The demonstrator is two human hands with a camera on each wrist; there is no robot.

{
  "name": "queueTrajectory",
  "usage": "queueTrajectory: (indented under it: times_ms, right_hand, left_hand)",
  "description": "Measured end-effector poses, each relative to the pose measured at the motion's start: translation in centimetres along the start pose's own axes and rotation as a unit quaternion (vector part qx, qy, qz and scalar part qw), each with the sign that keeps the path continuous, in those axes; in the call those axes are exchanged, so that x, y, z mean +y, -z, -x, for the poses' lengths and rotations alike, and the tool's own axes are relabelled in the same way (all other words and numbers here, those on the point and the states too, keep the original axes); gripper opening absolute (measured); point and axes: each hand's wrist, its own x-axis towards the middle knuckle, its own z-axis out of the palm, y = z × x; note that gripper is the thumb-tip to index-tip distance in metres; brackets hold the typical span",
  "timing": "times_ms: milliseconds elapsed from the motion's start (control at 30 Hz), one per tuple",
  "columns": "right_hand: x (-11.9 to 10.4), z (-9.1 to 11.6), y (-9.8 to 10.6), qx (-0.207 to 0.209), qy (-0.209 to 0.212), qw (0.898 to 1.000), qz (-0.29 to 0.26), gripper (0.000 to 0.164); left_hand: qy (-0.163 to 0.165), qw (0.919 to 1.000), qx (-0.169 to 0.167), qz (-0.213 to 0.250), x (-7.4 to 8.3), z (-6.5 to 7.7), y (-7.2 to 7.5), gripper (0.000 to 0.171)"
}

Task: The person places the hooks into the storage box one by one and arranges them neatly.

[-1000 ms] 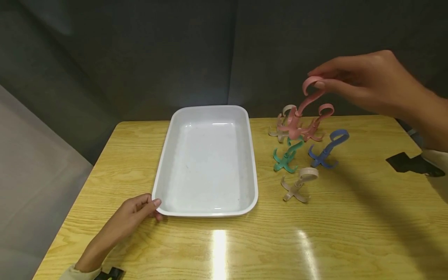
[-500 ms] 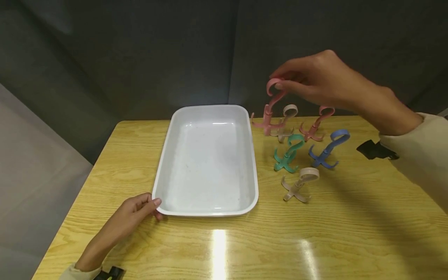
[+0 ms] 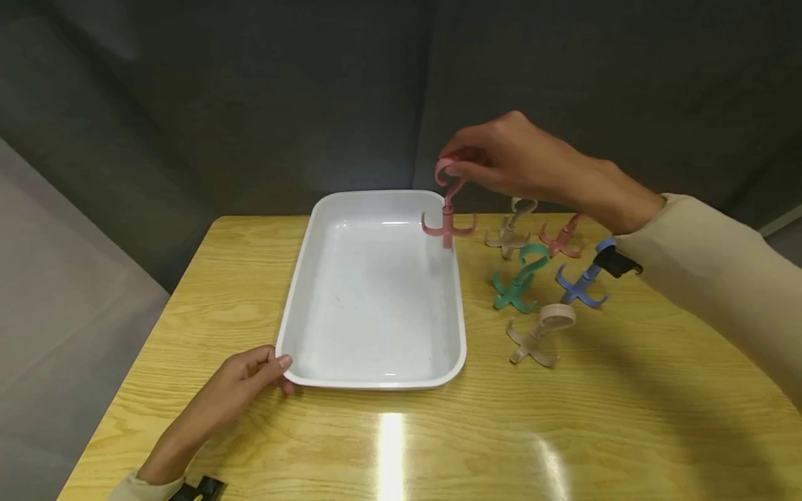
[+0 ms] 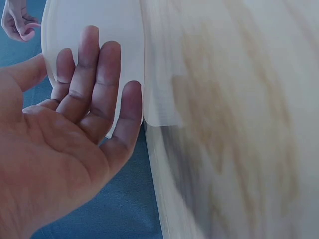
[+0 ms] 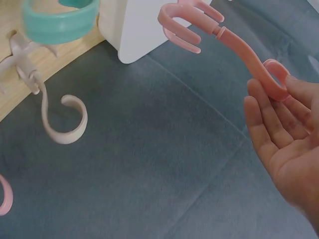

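My right hand (image 3: 515, 158) pinches the curled top of a pink rotating hanger hook (image 3: 447, 221), its claw-like prongs hanging down over the tray's far right corner. In the right wrist view the thumb and fingers meet at the curl of this pink hook (image 5: 244, 50). A white rectangular tray (image 3: 370, 383) lies on the table. At its near left corner my left hand (image 3: 241, 383) holds the rim, thumb on top and fingers low on the outside. The left wrist view shows these fingers (image 4: 89, 74) against the tray's outer side.
Right of the tray stand a green hook (image 3: 515, 292), a blue hook (image 3: 579, 287), two beige hooks, near (image 3: 531, 344) and far (image 3: 506, 238), and another pink hook (image 3: 560, 240). The right sleeve (image 3: 702, 250) passes over the blue one. Dark cloth (image 3: 313, 104) hangs behind the wooden table (image 3: 301, 445).
My right hand has carried the pink hook leftward from above the other hooks to the tray's far right corner, dropping slightly. The left hand has stayed at the tray's corner.
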Motion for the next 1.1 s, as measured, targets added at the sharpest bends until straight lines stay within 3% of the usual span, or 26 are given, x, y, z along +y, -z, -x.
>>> queueTrajectory:
  times_ms: [700, 1100]
  right_hand:
    - [0.2, -5.9, -4.3, -0.031, 0.012, 0.998, -0.047, 0.017]
    - [0.2, -8.3, -7.3, -0.057, -0.012, 0.993, -0.098, 0.014]
  left_hand:
    - [0.0, 0.9996, -0.007, 0.026, 0.2, -0.4, -0.3, 0.036]
    - [-0.001, 1.0, 0.0, -0.001, 0.2, -0.2, -0.4, 0.036]
